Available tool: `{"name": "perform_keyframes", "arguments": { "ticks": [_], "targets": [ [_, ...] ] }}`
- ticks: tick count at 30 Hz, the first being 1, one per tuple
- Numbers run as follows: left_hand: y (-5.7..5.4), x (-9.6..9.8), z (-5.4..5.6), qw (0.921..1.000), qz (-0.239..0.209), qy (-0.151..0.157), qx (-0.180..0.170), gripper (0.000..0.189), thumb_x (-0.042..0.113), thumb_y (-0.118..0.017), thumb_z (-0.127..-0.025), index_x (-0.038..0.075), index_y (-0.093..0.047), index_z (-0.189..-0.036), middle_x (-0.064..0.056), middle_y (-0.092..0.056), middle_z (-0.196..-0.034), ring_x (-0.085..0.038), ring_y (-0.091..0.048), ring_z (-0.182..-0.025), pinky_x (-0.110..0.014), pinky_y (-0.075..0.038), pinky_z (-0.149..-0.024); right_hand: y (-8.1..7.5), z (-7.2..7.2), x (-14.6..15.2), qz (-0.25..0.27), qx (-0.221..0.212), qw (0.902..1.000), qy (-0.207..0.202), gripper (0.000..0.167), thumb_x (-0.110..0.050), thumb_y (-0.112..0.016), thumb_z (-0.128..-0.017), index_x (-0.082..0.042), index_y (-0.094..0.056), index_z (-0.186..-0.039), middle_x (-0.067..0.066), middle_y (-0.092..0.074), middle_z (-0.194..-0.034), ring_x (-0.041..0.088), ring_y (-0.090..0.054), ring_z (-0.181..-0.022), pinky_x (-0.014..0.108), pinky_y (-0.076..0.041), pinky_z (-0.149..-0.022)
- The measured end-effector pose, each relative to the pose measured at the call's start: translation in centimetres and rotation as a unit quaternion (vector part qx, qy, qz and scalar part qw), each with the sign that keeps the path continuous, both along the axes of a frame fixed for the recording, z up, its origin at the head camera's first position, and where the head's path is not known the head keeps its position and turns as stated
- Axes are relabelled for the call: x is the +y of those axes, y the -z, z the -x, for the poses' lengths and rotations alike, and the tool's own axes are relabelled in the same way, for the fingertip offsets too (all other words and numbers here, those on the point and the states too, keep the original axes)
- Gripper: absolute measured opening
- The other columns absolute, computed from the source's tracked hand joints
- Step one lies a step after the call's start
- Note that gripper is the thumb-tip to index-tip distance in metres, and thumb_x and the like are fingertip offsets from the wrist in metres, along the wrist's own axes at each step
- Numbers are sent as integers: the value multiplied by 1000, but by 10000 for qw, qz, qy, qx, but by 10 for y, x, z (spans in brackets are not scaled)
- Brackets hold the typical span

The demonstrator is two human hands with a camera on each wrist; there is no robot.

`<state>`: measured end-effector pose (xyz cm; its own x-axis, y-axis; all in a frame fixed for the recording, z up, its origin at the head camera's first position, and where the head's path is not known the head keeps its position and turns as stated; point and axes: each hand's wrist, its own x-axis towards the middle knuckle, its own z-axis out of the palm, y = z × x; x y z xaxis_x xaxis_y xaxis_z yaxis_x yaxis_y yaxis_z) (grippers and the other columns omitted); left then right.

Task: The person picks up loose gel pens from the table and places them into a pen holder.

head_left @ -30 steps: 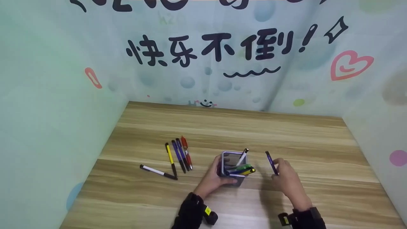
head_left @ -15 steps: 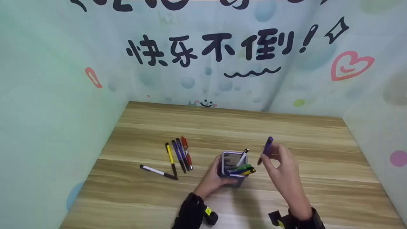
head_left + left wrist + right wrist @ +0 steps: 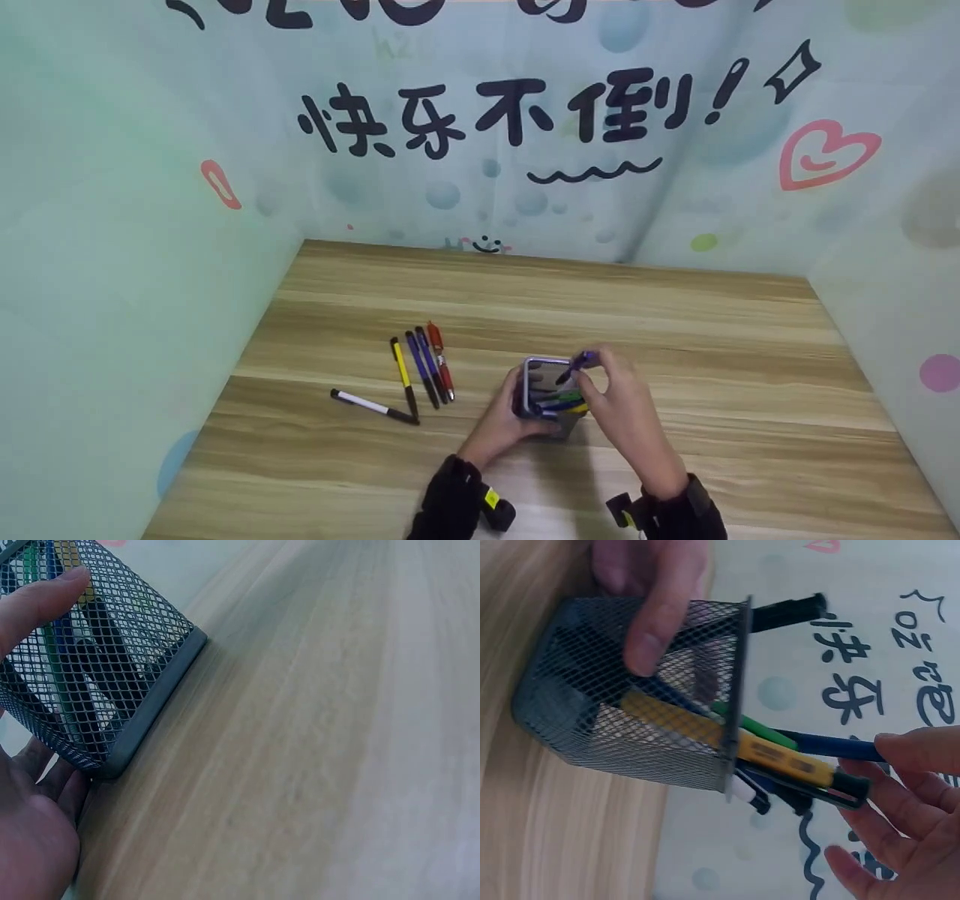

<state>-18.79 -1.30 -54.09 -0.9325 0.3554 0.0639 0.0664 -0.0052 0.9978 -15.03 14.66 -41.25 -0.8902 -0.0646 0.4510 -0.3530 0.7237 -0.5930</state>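
Blue-purple pen (image 3: 576,367) is pinched between thumb and fingertips of the person's right hand (image 3: 619,397), its dark tip slanting over the mouth of a mesh pen holder (image 3: 660,754); whether it passes the rim is unclear. Just beside those fingertips, a green pen (image 3: 761,725) and a yellow pen (image 3: 780,757) jut from the holder. The left hand (image 3: 499,420) grips the holder, thumb on one wall, fingers round another. Well to the left of these fingers, five more pens (image 3: 403,371) lie on the wooden table (image 3: 675,300). Filling the holder appears to be the step in hand; next seems to call for lowering the pen past its neighbours, then loosening the pinch.
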Motion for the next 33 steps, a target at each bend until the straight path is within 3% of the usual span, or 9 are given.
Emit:
{"name": "perform_keyframes", "arguments": {
  "ticks": [7,14,22,28,33],
  "targets": [
    [-2,-1,0,10000,49,6,-33,92,19,-85,-61,29,-35,-138,-2,-51,-133,-21,-47,-123,-44,-30,-110,10,6,-3,-559,417,9975,80,17,2,-71,-74,-3,-63,-87,6,-66,-80,22,-61,-74,43,-40,-74],
    [1,0,1,9999,-22,37,110,92,12,-83,-65,17,-32,-142,-9,-49,-136,-25,-47,-125,-40,-33,-110,13,8,-10,-498,11,9985,233,14,-2,-70,-77,-3,-67,-91,4,-69,-70,23,-63,-70,45,-38,-79],
    [0,0,0,9998,-128,29,-119,94,11,-83,-64,22,-32,-142,-4,-49,-136,-22,-46,-125,-40,-31,-111,14,10,-13,-336,-34,9993,127,9,-6,-70,-80,-6,-68,-89,6,-73,-79,24,-69,-80,46,-41,-81],
    [0,-1,0,9999,-68,14,-72,92,13,-83,-64,25,-33,-141,-4,-50,-135,-23,-46,-125,-43,-30,-111,13,8,-10,-222,-48,9997,-61,11,-5,-68,-82,-5,-68,-92,6,-73,-88,20,-70,-81,47,-41,-87],
    [3,-1,0,9999,-89,45,-53,91,14,-84,-64,26,-35,-140,-3,-51,-134,-21,-47,-124,-43,-30,-111,13,3,-1,244,-246,9994,-42,16,-4,-66,-83,-4,-67,-99,9,-72,-96,26,-67,-94,49,-41,-94]
  ]
}}
